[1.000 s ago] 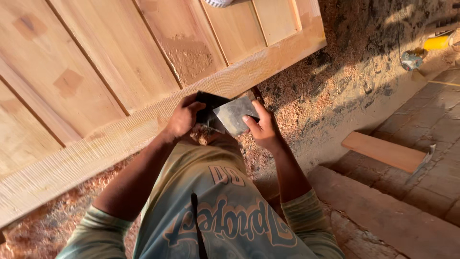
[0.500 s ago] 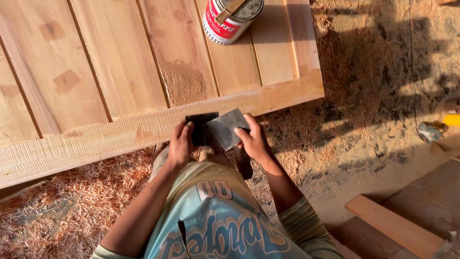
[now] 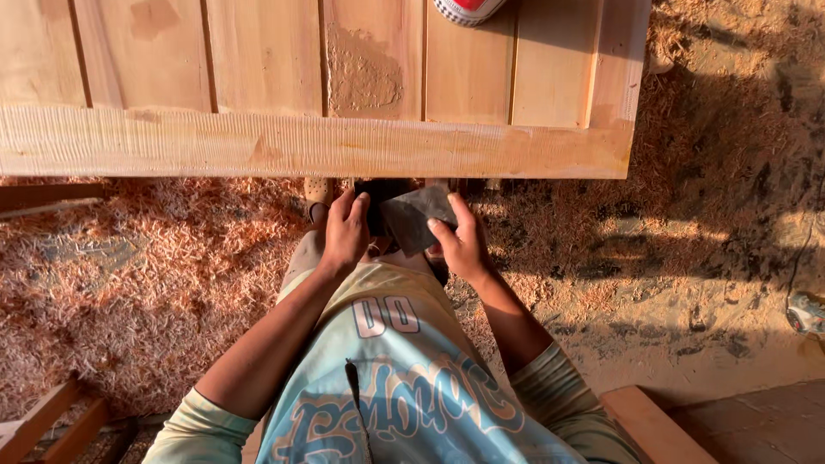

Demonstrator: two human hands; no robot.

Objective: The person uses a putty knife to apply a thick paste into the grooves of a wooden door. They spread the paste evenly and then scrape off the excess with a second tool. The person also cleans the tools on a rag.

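Now the wooden panel [image 3: 318, 94] lies squarer across the view than a moment ago, its near edge just beyond the hands, so the folding looks unfinished. Left hand [image 3: 345, 230] and right hand [image 3: 462, 245] both pinch the grey sandpaper sheet [image 3: 414, 220] above the knees; wood shavings [image 3: 129, 283] spread openly to either side.

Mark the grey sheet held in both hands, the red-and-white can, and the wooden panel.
grey sheet [image 3: 417, 216], head view, on its bare middle.
red-and-white can [image 3: 467, 9], head view, on its visible lower rim.
wooden panel [image 3: 301, 146], head view, on its front edge board.
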